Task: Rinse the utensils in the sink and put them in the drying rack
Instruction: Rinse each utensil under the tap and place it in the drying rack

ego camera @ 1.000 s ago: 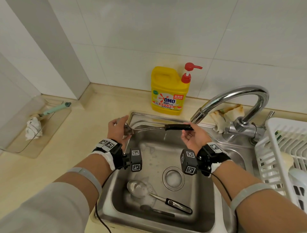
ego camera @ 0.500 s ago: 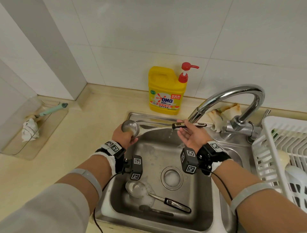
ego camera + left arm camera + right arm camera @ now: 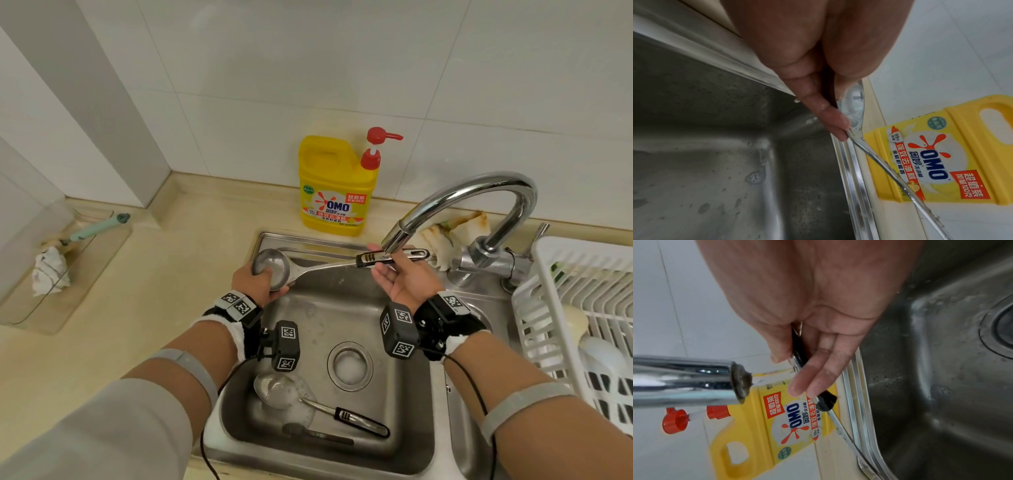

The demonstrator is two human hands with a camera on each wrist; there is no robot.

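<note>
Sink [image 3: 404,442]: steel basin, foam patches on the floor. Two utensils lie at the near end: a second ladle [image 3: 318,404] with suds in its bowl, and a dark-handled utensil [image 3: 318,434] just beside it. Neither looks rinsed yet.

Drying rack [image 3: 582,274]: white, at the right of the sink, pale items already in it.

Faucet [image 3: 472,198]: spout mouth sits directly over the ladle handle. Flow is not clearly visible in any view.

Ladle [image 3: 325,269]: held level across the back of the sink. Against the view one second ago, it has turned so the bowl's rounded back now faces the head camera, and the black grip has slid along under the spout. Half a second ago the bowl had already cleared the fingers.

Left hand [image 3: 258,286]: fingers curled round the ladle bowl from beneath. Right hand [image 3: 406,286]: palm up, thumb and fingers lightly pinching the black grip.

Reading: the rinse seems to have passed from the bowl to the handle. This ladle is likely near ready for the rack, with two pieces left.
</note>
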